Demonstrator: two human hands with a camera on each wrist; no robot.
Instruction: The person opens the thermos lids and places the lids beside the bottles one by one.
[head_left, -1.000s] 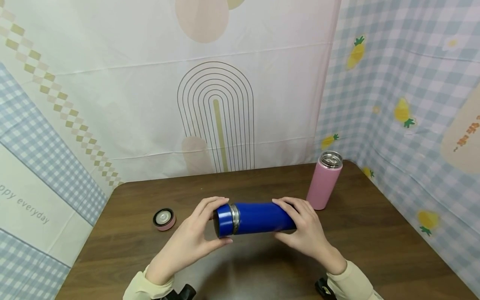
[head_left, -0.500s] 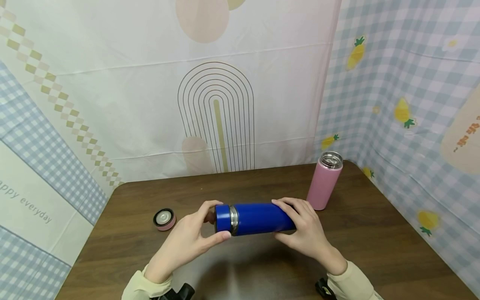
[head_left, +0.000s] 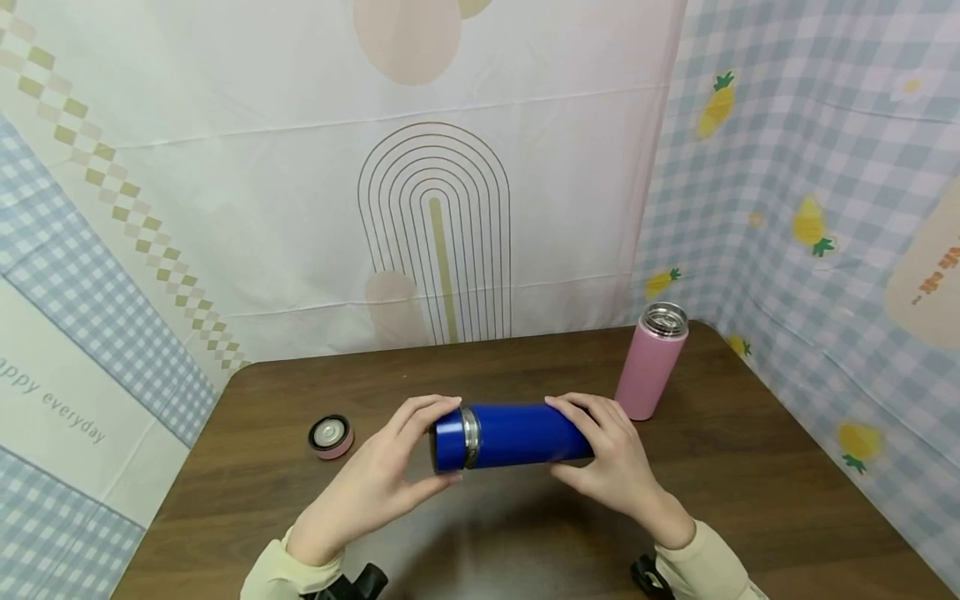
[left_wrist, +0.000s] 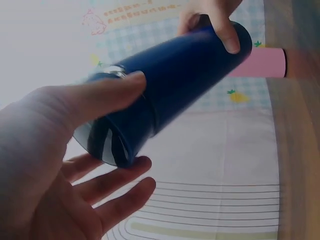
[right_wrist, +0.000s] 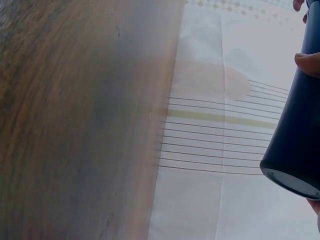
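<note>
Held level above the table is a blue thermos (head_left: 517,435) with a steel ring near its left end. My right hand (head_left: 611,454) grips the body toward the base, thumb below and fingers over the top. At the other end my left hand (head_left: 371,483) holds the blue lid (head_left: 450,443) between thumb and fingers. In the left wrist view the thumb (left_wrist: 112,95) lies across the lid and several fingertips show beyond its far edge. The right wrist view catches the base of the thermos (right_wrist: 295,135) and part of the right thumb.
A pink thermos (head_left: 651,371) without its lid stands at the back right of the brown wooden table (head_left: 247,483). To the left lies a pink lid (head_left: 330,437), inner side up. Printed cloths (head_left: 300,233) hang behind and beside the table.
Half a second ago the left fingers were loosened and shifted round the lid's end; now they are back over its top with the thumb beneath. My right hand stays in place.
</note>
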